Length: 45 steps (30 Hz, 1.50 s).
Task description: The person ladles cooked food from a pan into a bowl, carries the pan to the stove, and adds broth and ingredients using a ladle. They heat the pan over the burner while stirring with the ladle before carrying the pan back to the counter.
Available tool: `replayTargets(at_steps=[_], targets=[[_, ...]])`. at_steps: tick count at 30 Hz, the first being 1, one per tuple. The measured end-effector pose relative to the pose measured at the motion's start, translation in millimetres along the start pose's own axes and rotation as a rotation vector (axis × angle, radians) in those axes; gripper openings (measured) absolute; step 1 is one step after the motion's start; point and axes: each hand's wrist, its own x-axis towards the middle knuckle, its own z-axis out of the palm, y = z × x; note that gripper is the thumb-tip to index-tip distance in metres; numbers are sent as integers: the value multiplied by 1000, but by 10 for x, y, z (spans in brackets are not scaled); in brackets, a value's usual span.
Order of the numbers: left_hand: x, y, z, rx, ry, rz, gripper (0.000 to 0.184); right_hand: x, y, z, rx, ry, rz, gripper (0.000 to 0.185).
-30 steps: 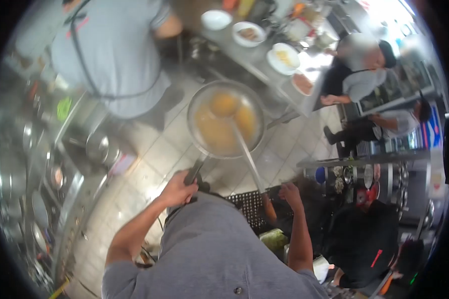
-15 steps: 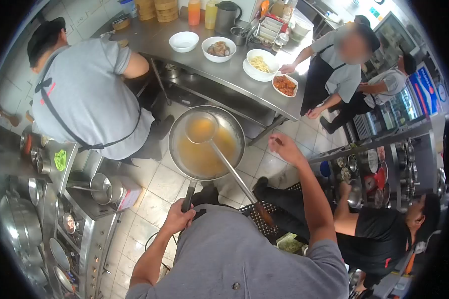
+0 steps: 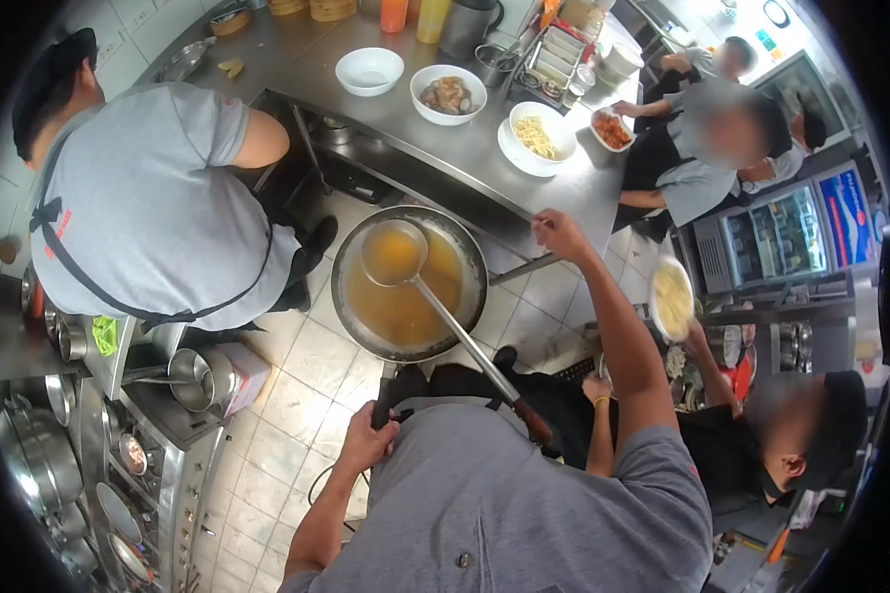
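Observation:
My left hand (image 3: 370,437) is closed around the wok handle (image 3: 383,400). In front of me the large dark wok (image 3: 341,301) holds a thin yellow-brown broth (image 3: 391,316). A long-handled ladle (image 3: 445,318) lies across the wok, its round bowl full of broth. Its wooden end leans toward my body, with neither hand on it. To the right of the wok my right hand (image 3: 558,235) is raised near the steel table's edge, touching nothing visible around it. Its fingers are curled together, and whatever they may hold is too small to see.
The steel table (image 3: 297,74) carries a white bowl (image 3: 370,71), a bowl of meat pieces (image 3: 448,94), a bowl of noodles (image 3: 541,135) and a red dish (image 3: 612,129). At right, a co-worker in black raises a pale yellow plateful (image 3: 672,299). Pots (image 3: 201,379) stand left.
My right hand has moved up toward the table. A co-worker at right has lifted a plate of yellow food. The red dish has shifted right, beside another person's hand.

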Motion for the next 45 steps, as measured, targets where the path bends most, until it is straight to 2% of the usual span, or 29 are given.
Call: replayTargets(at_steps=[4, 7, 9, 13, 15, 16, 18, 19, 20, 22, 23, 24, 26, 27, 28, 30, 31, 32, 33, 36, 40, 41, 42, 44, 45], targets=[[52, 75, 21, -37, -1, -19, 19, 223, -508, 33, -65, 4, 53, 31], [62, 130, 72, -33, 21, 3, 20, 652, -686, 155, 51, -57, 65, 37], [56, 196, 121, -71, 30, 17, 20, 1028, -845, 289, 32, -1, -33, 43], [88, 233, 271, 4, 128, 74, 19, 1674, -1410, 510, -64, -107, -86, 51], [101, 245, 362, -15, 164, 105, 20, 1865, -1735, 628, -283, -115, -155, 60], [108, 266, 404, -13, 173, 92, 20, 2110, -1710, 773, -277, -122, -169, 60], [151, 289, 474, -9, 185, 64, 22, 2655, -1628, 1127, -634, -100, -425, 69], [178, 285, 518, -50, 179, -8, 23, 2617, -1975, 1082, -711, -161, -390, 70], [211, 295, 567, -55, 199, -7, 23, 2754, -2130, 1138, -705, -168, -408, 70], [241, 326, 693, -192, 196, -97, 24, 3077, -2266, 1319, -651, -68, -531, 67], [254, 338, 761, -196, 213, -105, 24, 3332, -2252, 1485, -529, 37, -568, 67], [283, 354, 816, -203, 225, -115, 25, 3540, -2263, 1615, -516, 28, -574, 67], [355, 410, 882, -198, 237, -136, 25, 3850, -2231, 1819, -525, -58, -301, 71], [377, 441, 925, -223, 252, -116, 25, 3991, -2097, 1944, -628, -42, -356, 55], [383, 453, 964, -245, 252, -98, 26, 4080, -1991, 2060, -591, 48, -441, 41], [458, 430, 994, -252, 211, -116, 24, 4161, -1834, 2201, -561, 220, -541, 27], [471, 432, 1008, -253, 250, -112, 22, 4150, -1802, 2239, -552, 219, -574, 25], [477, 426, 1031, -255, 299, -102, 20, 3786, -2032, 1975, -583, 164, -574, 25], [489, 403, 1037, -242, 302, -63, 18, 3682, -2070, 1898, -535, 157, -668, 25], [489, 366, 990, -235, 288, 4, 19, 2992, -2215, 1343, -462, 70, -738, 19], [402, 437, 843, -155, 238, -14, 19, 1738, -1943, 373, -226, 201, -844, 22], [414, 248, 771, -143, 223, -1, 20, 1392, -1790, 128, -234, 198, -825, 23], [370, 259, 735, -144, 224, 16, 20, 1001, -1693, -118, -332, 157, -649, 27], [287, 307, 661, -76, 178, 69, 20, 486, -1143, -358, -474, 210, -525, 25], [269, 224, 619, -106, 160, 52, 19, 255, -883, -438, -485, 258, -540, 21]])
